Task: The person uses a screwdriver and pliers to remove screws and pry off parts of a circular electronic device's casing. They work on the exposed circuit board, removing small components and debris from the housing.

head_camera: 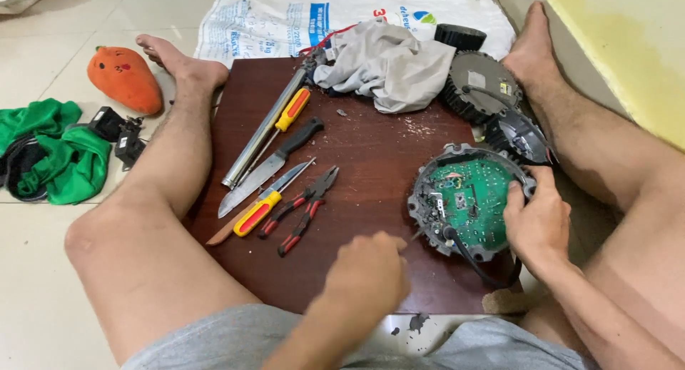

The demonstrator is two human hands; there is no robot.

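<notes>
Round grey housing [467, 202], with a green circuit board [474, 199] set inside it, lies at the right edge of the dark wooden board [371, 170] between the seated person's bare legs. The right hand [536, 224] grasps its rim on the far right, thumb pressed onto the edge near the green board. The left hand [367, 274] is clenched around something thin whose tip pokes toward the lower left of the housing; the hand is blurred and I cannot tell what tool it is.

From where I stand, the risks look plain. The tip points at a crowded board, and if it slips off whatever it is prying or turning, it could gouge the tracks or knock a small part loose. The right thumb sits near the path of that tip, so a slip could also jab it. A black cable [478, 259] loops out under the housing toward the right wrist; a tug could strain its joint. The housing overhangs the board's edge a little, so hard pressing may tip it.

The knife [267, 171], the pliers [303, 206] and the yellow-handled screwdrivers [260, 211] lie loose just beside the left knee, blades bare. A grey rag [389, 63] and other finned housings [479, 84] crowd the far side.
</notes>
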